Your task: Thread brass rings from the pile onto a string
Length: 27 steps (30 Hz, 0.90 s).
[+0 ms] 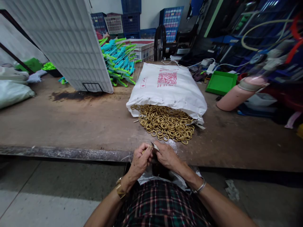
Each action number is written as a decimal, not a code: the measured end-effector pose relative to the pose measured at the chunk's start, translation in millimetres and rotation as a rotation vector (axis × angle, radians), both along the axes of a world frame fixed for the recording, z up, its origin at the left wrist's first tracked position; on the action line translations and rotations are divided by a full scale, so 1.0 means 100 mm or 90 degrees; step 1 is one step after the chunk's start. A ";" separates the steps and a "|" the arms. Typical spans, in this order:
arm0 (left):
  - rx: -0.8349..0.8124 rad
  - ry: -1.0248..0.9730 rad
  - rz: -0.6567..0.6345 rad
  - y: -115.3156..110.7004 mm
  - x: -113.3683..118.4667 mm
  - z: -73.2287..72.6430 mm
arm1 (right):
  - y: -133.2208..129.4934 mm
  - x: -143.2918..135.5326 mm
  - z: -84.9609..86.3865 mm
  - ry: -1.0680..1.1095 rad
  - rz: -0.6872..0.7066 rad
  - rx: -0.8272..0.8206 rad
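Note:
My left hand (141, 157) is closed around a small gold-coloured ring (143, 152), mostly hidden by the fingers. Pinched in my right hand (167, 155) is a small knife (155, 146), its dark pointed tip near the left fingertips. Whether the blade touches the ring is too small to tell. Both hands are close together at the table's front edge. Just beyond them, a heap of gold-coloured rings (165, 123) spills from the mouth of a white woven sack (151, 91) with red print, lying on its side.
A brown worktable (71, 126) spans the view. A white ribbed panel (71, 44) stands at the left, with green and blue plastic pieces (120, 60) behind it. To the right are a green tray (222, 82) and a pink bottle (236, 94). A black fan (160, 42) stands behind the sack.

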<state>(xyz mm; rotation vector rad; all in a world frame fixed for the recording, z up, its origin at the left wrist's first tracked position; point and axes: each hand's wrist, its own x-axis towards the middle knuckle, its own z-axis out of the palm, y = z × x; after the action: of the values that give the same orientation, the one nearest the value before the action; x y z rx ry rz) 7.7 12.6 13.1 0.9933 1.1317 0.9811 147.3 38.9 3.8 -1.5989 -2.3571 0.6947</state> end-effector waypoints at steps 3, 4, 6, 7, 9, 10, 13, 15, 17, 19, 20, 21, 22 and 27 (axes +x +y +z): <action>-0.007 -0.017 -0.006 0.01 0.00 -0.01 | -0.01 0.00 -0.01 0.039 0.007 -0.010; -0.008 -0.017 -0.007 0.02 0.00 -0.01 | -0.01 -0.01 -0.01 0.042 0.005 -0.013; -0.008 -0.012 -0.007 0.02 0.00 -0.02 | -0.01 -0.02 0.00 0.035 0.005 -0.019; -0.008 -0.009 -0.008 0.02 0.00 -0.02 | -0.01 -0.02 0.01 0.028 0.009 -0.022; -0.010 -0.008 -0.008 0.00 -0.01 -0.02 | 0.00 -0.03 0.02 0.014 0.022 -0.028; -0.011 -0.008 -0.006 -0.01 -0.01 -0.01 | 0.01 -0.03 0.03 0.008 0.026 -0.030; -0.010 -0.021 -0.016 -0.05 -0.02 0.05 | 0.04 -0.03 0.04 -0.016 0.021 -0.040; -0.008 -0.058 -0.031 -0.07 -0.02 0.10 | 0.06 -0.04 0.04 -0.038 0.014 -0.039; -0.017 -0.117 -0.035 -0.08 -0.02 0.13 | 0.07 -0.05 0.04 -0.055 0.002 -0.023; -0.043 -0.178 -0.014 -0.06 -0.03 0.13 | 0.08 -0.06 0.06 -0.072 -0.036 0.018; -0.059 -0.205 0.001 -0.05 -0.03 0.12 | 0.10 -0.07 0.08 -0.080 -0.063 0.047; -0.074 -0.230 0.016 -0.03 -0.04 0.10 | 0.13 -0.07 0.11 -0.089 -0.088 0.078; -0.087 -0.251 0.029 -0.02 -0.05 0.09 | 0.16 -0.08 0.13 -0.099 -0.108 0.107; -0.099 -0.303 0.055 0.01 -0.07 0.02 | 0.35 -0.15 0.17 -0.189 -0.136 0.140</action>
<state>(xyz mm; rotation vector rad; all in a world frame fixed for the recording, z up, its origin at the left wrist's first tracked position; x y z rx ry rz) 0.6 13.8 15.4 0.5471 0.8400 1.1078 131.9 74.2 20.9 -1.9206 -2.3045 0.1562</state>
